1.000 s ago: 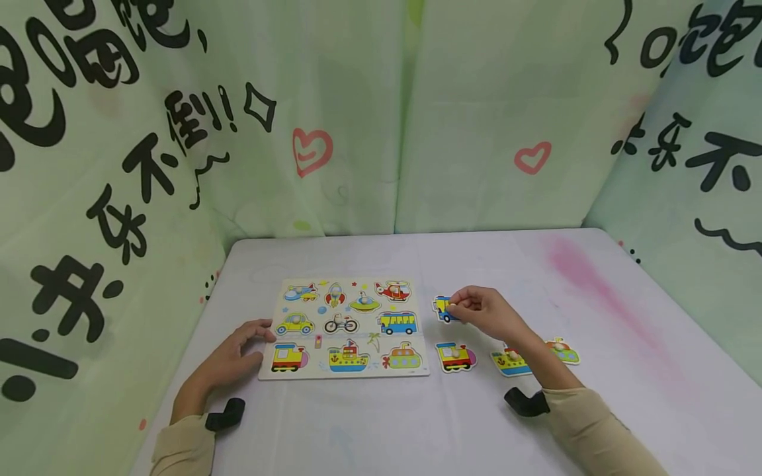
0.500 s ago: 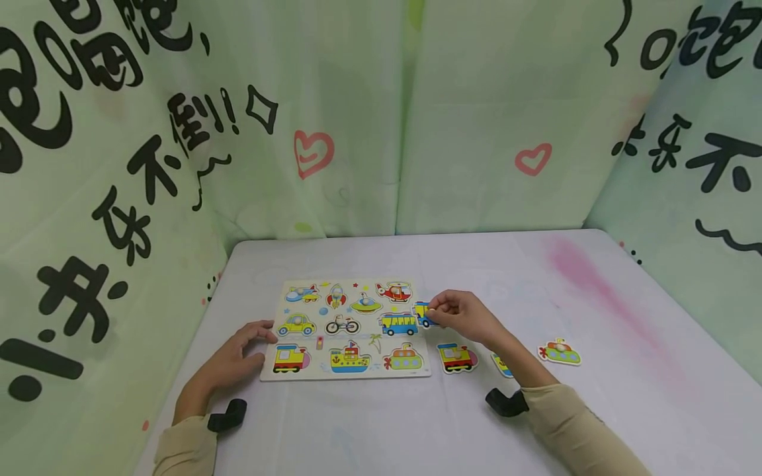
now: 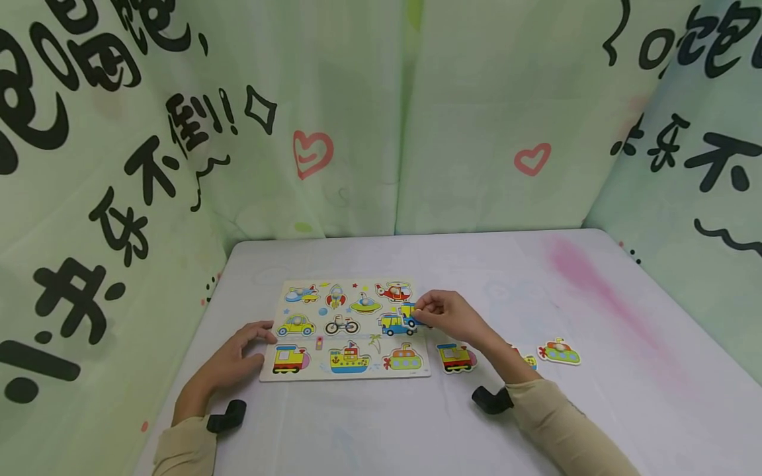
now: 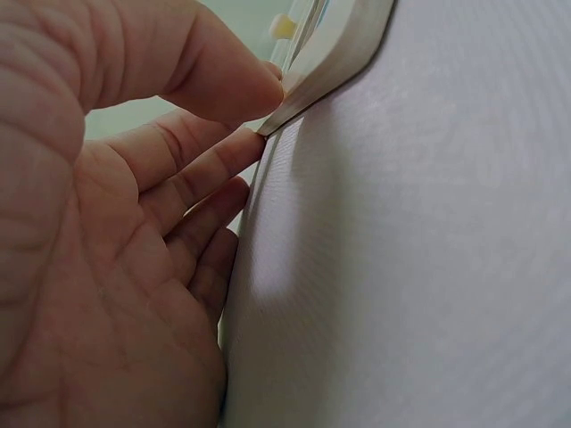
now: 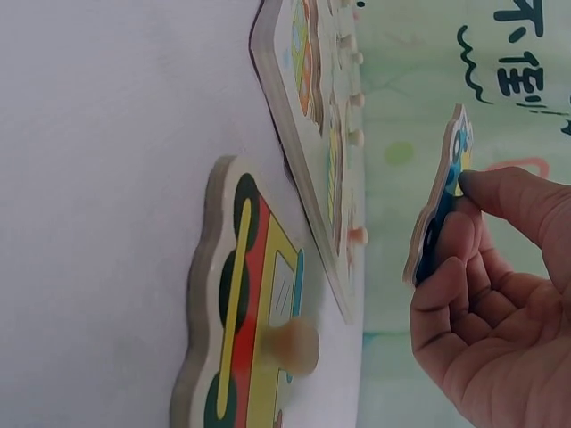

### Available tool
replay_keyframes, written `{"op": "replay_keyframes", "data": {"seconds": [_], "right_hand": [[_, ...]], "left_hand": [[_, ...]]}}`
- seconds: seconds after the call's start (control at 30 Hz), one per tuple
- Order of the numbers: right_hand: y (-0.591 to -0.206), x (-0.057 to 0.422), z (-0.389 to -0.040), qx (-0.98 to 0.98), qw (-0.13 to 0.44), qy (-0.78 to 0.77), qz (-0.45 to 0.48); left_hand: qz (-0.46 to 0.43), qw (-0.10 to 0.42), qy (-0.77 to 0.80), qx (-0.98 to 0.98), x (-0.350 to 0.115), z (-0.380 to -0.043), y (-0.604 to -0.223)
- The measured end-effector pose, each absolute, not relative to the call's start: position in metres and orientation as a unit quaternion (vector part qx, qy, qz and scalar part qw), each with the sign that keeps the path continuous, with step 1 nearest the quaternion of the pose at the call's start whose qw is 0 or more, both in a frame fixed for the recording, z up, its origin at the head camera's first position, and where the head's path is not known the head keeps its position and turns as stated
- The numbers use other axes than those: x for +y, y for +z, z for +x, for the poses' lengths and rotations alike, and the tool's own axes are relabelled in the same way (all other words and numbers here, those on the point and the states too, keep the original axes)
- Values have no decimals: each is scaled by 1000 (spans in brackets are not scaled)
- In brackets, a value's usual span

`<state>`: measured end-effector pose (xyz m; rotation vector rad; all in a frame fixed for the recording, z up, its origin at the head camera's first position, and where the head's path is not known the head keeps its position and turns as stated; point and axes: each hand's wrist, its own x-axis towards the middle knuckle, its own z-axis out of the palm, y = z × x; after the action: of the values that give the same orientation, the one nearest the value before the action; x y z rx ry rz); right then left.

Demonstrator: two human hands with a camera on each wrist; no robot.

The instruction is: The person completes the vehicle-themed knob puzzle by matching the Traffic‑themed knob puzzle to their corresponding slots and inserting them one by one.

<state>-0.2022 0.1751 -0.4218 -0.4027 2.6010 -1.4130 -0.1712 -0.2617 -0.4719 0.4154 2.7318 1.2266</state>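
A flat puzzle board (image 3: 376, 371) with several vehicle pictures lies on the table. My left hand (image 3: 238, 354) rests at its left edge, fingers extended; in the left wrist view the thumb and fingertips (image 4: 236, 147) touch the board's corner. My right hand (image 3: 455, 317) pinches a blue and yellow bus puzzle piece (image 3: 408, 314) above the board's right side, partly covering the printed bus (image 3: 393, 324). In the right wrist view that bus piece (image 5: 439, 214) is tilted on edge, apart from the board; its knob is hidden by the fingers.
Right of the board lie a train piece (image 3: 456, 358) with a wooden knob (image 5: 294, 346), a ship piece (image 3: 530, 361) mostly hidden behind the right forearm, and a submarine piece (image 3: 559, 352). A printed curtain (image 3: 464, 119) surrounds the white-covered table (image 3: 357, 430).
My right hand has lifted the bus piece from the right of the board and carried it left over the printed bus. The left hand has stayed at the board's edge.
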Motion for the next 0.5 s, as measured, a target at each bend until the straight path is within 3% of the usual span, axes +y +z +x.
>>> {"op": "replay_keyframes", "data": {"seconds": [0.5], "right_hand": [[-430,155,-215,887,80,-431,-144]], "left_hand": [[143,55,407,901,-263,-172,-474]]}}
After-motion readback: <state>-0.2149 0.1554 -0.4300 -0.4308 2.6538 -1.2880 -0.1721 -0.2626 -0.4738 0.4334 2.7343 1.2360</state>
